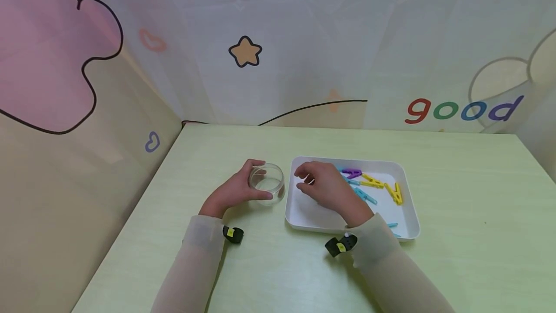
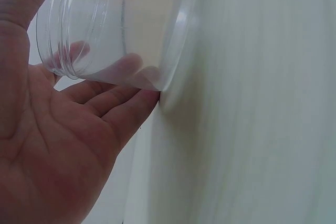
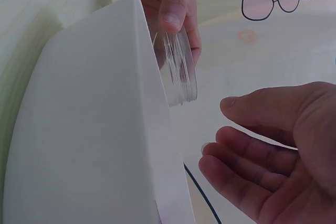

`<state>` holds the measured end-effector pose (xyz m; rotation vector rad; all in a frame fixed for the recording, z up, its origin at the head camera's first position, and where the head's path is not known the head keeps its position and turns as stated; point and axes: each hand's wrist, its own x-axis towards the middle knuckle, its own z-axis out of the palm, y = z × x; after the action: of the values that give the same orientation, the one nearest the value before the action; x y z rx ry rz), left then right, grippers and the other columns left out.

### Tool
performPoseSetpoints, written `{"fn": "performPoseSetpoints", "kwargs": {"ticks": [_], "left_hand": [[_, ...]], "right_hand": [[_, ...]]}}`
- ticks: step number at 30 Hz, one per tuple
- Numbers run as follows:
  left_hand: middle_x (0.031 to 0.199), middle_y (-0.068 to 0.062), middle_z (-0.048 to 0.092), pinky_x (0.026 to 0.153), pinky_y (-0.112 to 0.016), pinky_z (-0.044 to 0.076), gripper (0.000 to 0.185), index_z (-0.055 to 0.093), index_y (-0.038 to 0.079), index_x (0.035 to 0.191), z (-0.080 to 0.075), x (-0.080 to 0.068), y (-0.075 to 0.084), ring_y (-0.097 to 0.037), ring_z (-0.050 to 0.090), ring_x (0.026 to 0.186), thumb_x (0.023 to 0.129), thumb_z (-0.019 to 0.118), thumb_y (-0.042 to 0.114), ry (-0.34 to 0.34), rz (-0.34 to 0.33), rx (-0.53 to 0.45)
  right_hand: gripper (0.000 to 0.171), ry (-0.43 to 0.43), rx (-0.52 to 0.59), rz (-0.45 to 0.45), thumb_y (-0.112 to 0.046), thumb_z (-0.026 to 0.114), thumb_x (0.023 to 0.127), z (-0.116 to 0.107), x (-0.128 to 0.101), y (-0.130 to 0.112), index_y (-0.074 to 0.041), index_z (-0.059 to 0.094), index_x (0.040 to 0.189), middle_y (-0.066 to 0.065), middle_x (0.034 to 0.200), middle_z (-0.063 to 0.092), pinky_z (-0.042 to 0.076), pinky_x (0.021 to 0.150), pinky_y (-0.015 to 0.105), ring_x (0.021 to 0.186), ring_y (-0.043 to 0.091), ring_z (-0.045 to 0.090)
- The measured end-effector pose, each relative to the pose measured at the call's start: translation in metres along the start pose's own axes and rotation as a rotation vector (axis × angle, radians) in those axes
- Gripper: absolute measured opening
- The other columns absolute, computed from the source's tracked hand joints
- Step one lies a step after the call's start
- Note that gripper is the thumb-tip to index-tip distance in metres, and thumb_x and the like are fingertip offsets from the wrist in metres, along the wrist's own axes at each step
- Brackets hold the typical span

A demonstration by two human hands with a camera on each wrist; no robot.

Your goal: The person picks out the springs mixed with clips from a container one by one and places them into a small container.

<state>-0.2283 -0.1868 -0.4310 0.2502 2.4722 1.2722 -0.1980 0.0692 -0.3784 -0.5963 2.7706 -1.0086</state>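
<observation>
My left hand [image 1: 232,187] grips a clear open-topped jar [image 1: 270,185] beside the left side of the white tray [image 1: 306,214]. Thumb and fingers lie on opposite sides of the jar; its threaded neck shows in the left wrist view, and its see-through wall reveals nothing inside. Over the left part of the tray hovers my right hand [image 1: 327,190], its fingers loosely bent. In the right wrist view that right hand [image 3: 273,156] has a gap between thumb and fingers, with nothing held there. Behind it lie a purple clothespin [image 1: 353,173] and blue clothespins [image 1: 366,195], partly hidden.
Several yellow clothespins, one of them a yellow clothespin [image 1: 394,193] by the right wall, lie in the tray too. Another blue piece [image 1: 392,225] peeks out beside the right sleeve. The pale green tabletop [image 1: 469,226] meets a printed backdrop [image 1: 304,71] at the back.
</observation>
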Motion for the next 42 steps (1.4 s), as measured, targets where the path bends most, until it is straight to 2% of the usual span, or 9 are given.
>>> {"fn": "performPoseSetpoints", "kwargs": {"ticks": [13, 19, 27, 42], "left_hand": [[0.142, 0.000, 0.051, 0.110, -0.049, 0.035, 0.093, 0.032, 0.032, 0.140, 0.002, -0.001, -0.006, -0.021, 0.044, 0.134, 0.067, 0.088, 0.043, 0.016, 0.015, -0.007], [0.143, 0.000, 0.051, 0.110, -0.049, 0.035, 0.093, 0.032, 0.033, 0.139, 0.004, -0.001, -0.008, -0.021, 0.044, 0.135, 0.066, 0.088, 0.043, 0.014, 0.000, -0.008], [0.144, -0.001, 0.050, 0.111, -0.050, 0.034, 0.097, 0.031, 0.031, 0.141, 0.002, 0.000, -0.006, -0.022, 0.043, 0.136, 0.063, 0.088, 0.049, 0.013, 0.036, 0.009], [0.145, -0.002, 0.050, 0.111, -0.050, 0.034, 0.098, 0.031, 0.030, 0.141, 0.001, 0.001, -0.007, -0.022, 0.043, 0.137, 0.063, 0.088, 0.050, 0.003, 0.045, 0.000]], "right_hand": [[0.023, -0.024, -0.054, 0.020, -0.016, 0.070, 0.088, 0.002, 0.000, 0.005, -0.010, 0.067, 0.110, 0.005, 0.104, 0.069, 0.054, 0.077, 0.030, 0.090, 0.017, 0.062], [0.024, -0.046, -0.077, 0.052, -0.016, 0.072, 0.087, 0.003, -0.001, 0.007, -0.009, 0.068, 0.109, 0.005, 0.101, 0.068, 0.054, 0.079, 0.032, 0.089, 0.017, 0.060], [0.022, -0.062, -0.140, 0.084, -0.017, 0.071, 0.087, 0.000, -0.001, 0.010, -0.010, 0.068, 0.108, 0.004, 0.099, 0.069, 0.052, 0.084, 0.036, 0.090, 0.018, 0.060], [0.013, -0.106, -0.188, 0.114, -0.014, 0.070, 0.087, -0.001, 0.001, 0.014, -0.010, 0.070, 0.099, 0.002, 0.092, 0.064, 0.049, 0.076, 0.032, 0.081, 0.018, 0.054]]}}
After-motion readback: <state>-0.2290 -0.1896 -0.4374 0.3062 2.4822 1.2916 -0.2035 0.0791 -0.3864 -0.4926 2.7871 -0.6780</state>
